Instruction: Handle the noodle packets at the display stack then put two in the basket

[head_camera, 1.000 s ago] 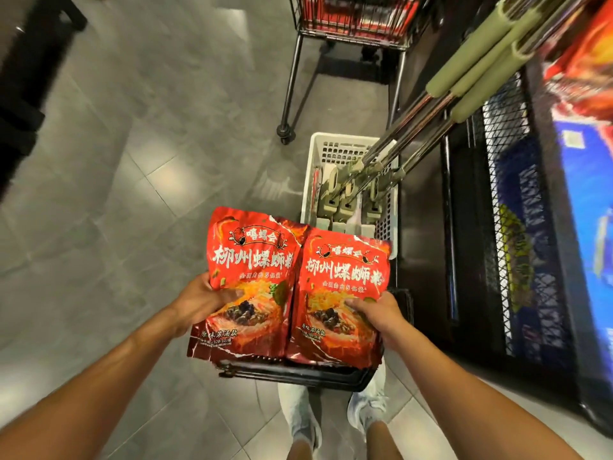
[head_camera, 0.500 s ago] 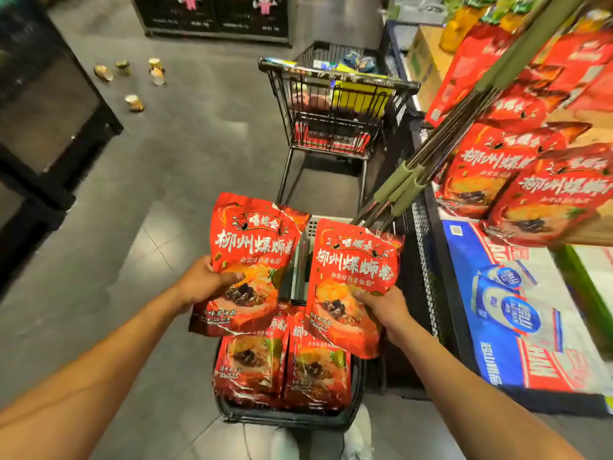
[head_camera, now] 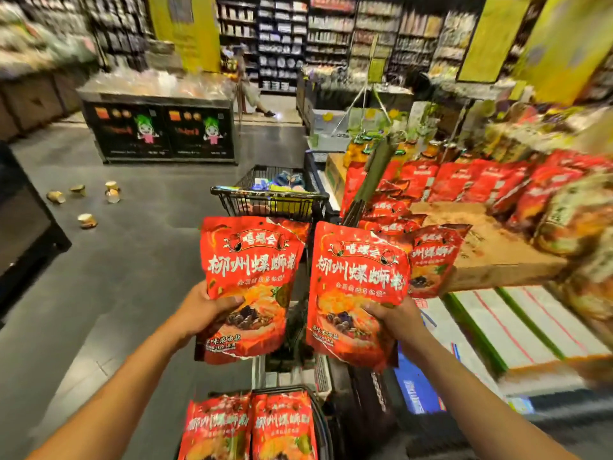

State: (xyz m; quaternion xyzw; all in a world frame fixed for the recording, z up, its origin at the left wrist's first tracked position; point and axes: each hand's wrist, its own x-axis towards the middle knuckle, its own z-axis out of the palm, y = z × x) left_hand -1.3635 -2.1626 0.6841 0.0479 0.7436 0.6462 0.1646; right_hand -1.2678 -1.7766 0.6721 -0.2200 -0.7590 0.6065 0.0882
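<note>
The cups (head_camera: 87,204) lie scattered on the floor far to the left of the trolley (head_camera: 270,200), now lower in the view than half a second ago; the left hand (head_camera: 202,310) grasps the left packet (head_camera: 248,287) by its lower edge, thumb across the front, holding it upright just in front of the trolley and higher than before; the gap between the two packets has widened; below them the basket (head_camera: 323,423), which sat just under the hands earlier, has dropped to the bottom edge, with two matching red packets (head_camera: 248,426) lying flat in it; the right hand (head_camera: 394,318) grips the right packet (head_camera: 358,293) at its lower right corner, upright, to the right of the trolley; further right the shelf (head_camera: 491,247) carries rows of the same red packets, more of them in sight than earlier.
</note>
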